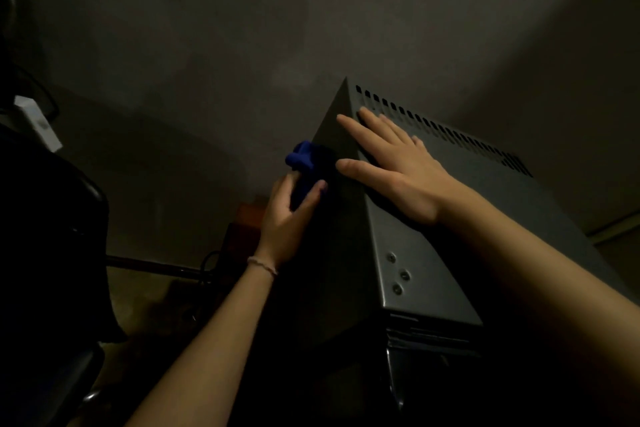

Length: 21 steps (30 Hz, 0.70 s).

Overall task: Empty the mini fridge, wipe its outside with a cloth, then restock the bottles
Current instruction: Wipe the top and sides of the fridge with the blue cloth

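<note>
Both my forearms reach in from the bottom of the view, the right one closest, and they meet at the mini fridge [433,253], a dark grey metal box seen from above its top corner. Its top panel runs away from me toward a row of vent slots [446,132] along the far edge, and its left side wall drops into shadow below the long top edge. My left hand [287,215] grips the blue cloth [304,163], fingers and thumb curled around the bunched fabric, which sticks up past my fingertips and sits against that left side wall, just below the top edge and near the far corner. My right hand [398,170] lies flat on the top panel with fingers spread and straight, the thumb pointing left toward the cloth and stopping just beside it, the fingertips reaching the first slots. So the cloth is with my left hand, on the left face; the unwiped length of that wall runs back toward me and downward, along the fridge's long edge, and I judge the next stroke should pull that way while the right hand steadies the box. A thin bracelet [262,264] circles my left wrist. Further left stand a dark chair [69,253] and a white box [38,121]; no bottles are in view.
</note>
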Available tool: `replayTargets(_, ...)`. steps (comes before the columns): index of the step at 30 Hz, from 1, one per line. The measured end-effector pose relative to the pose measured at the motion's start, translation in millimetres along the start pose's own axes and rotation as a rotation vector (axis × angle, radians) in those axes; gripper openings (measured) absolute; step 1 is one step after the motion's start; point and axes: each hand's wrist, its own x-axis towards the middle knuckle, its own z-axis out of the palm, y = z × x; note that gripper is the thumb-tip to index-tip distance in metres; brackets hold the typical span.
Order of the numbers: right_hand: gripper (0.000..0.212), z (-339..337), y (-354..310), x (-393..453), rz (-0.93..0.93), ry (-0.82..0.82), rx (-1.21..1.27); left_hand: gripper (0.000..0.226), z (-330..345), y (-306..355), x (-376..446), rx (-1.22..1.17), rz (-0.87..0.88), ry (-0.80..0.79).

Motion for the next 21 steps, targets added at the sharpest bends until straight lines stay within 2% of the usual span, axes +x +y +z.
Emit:
replayTargets(3, 0.078, 0.0, -1.1, -0.6, 0.005, 0.002, 0.007, 0.034, -2.6, -11.1, 30.6, 0.070, -0.091, 0.000)
replayTargets(5, 0.078, 0.1, -1.5, -0.7, 0.004, 0.005, 0.010, 0.030, -7.1, -31.1, 41.1, 0.027, -0.107, -0.011)
replayTargets(8, 0.079, -0.4, -1.8, -0.7, 0.002, 0.002, 0.002, 0.050, -15.3, -66.2, 46.5, -0.003, -0.181, 0.036)
replayTargets(12, 0.078, -2.2, -2.1, -0.6, 0.009, -0.005, -0.001, 0.027, -25.2, -99.4, 14.0, 0.044, -0.241, 0.058)
replayTargets(13, 0.078, -2.1, -2.0, -0.4, 0.009, -0.004, -0.002, 0.029, -28.4, -112.7, -0.4, 0.046, -0.281, 0.060)
replayTargets(15, 0.078, -1.4, -1.9, -0.4, 0.006, 0.000, 0.000, 0.053, -36.5, -140.3, -30.0, 0.088, -0.443, 0.097)
replayTargets(17, 0.078, -0.6, -1.5, -0.5, 0.005, 0.000, 0.007, 0.060, -39.8, -158.0, -59.8, 0.101, -0.586, 0.124)
replayTargets(19, 0.078, -0.6, -1.2, -0.4, 0.006, -0.001, 0.010, 0.065, -39.8, -159.6, -86.7, 0.110, -0.610, 0.117)
replayTargets(21, 0.077, -0.4, -0.5, 0.1, 0.005, 0.004, 0.005, 0.061, -35.4, -151.5, -104.8, 0.101, -0.568, 0.131)
